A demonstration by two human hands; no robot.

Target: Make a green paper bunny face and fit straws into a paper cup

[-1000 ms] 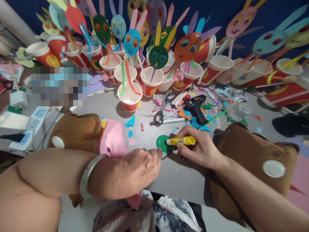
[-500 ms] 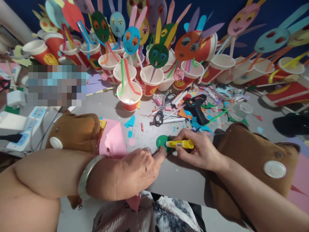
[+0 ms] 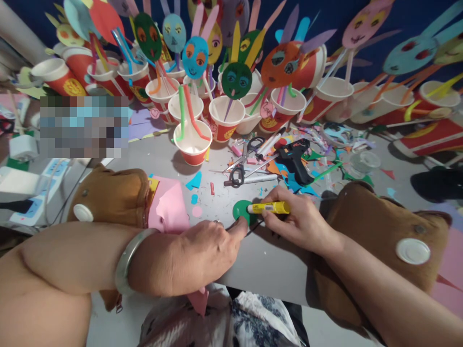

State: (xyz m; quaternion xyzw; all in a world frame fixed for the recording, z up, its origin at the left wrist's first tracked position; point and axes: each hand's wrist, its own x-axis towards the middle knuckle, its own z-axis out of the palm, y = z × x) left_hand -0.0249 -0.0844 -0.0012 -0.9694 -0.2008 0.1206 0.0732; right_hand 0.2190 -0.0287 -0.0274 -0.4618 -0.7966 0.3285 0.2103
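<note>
A yellow glue stick [image 3: 277,207] is pinched in my right hand [image 3: 303,218], its white end touching a small green paper disc [image 3: 239,208] on the grey table. Pale marks show on the disc's upper face. My left hand [image 3: 208,255], with a bangle at the wrist, comes in from the left with its fingers curled. One fingertip presses the disc's near edge. A thin dark strip shows between the two hands; what it is I cannot tell. The underside of my left hand is hidden.
Scissors [image 3: 238,175], a black glue gun [image 3: 297,161] and paper scraps lie beyond my hands. A paper cup with straws [image 3: 193,153] stands before rows of cups bearing paper faces. Brown pouches [image 3: 379,236] flank me; a power strip [image 3: 36,193] is at left.
The white end of the glue stick has shifted very slightly on the disc. Both hands keep nearly the same place and grip; the whole view has moved a little.
</note>
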